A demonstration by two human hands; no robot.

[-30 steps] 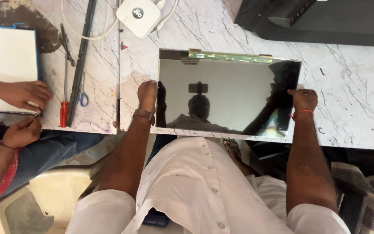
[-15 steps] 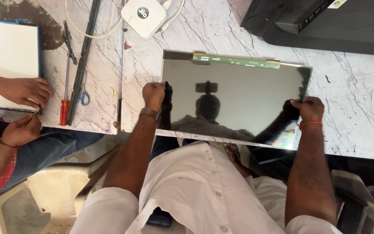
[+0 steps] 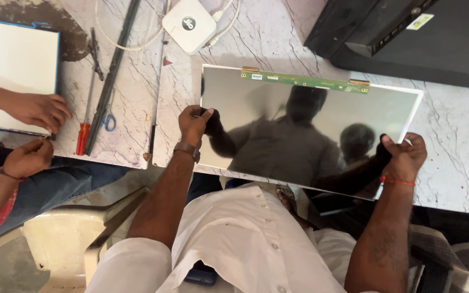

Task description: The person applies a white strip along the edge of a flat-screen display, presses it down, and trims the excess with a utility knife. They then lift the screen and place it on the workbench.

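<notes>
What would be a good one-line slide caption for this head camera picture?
Both hands, left hand and right hand, grip the side edges of a glossy display panel over a marble table.

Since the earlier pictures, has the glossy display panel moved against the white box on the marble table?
Yes. The display panel has tilted clockwise, its right end dropping away from the black housing.

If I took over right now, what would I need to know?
Left hand grips the left edge of the shiny display panel; right hand grips its right edge.
The panel is tilted over the marble table, with its green circuit strip along the far edge.
Done: the panel is held in both hands.
Left: it is not lying flat on the table.
Another person's hands rest at a white panel on the left.
</notes>
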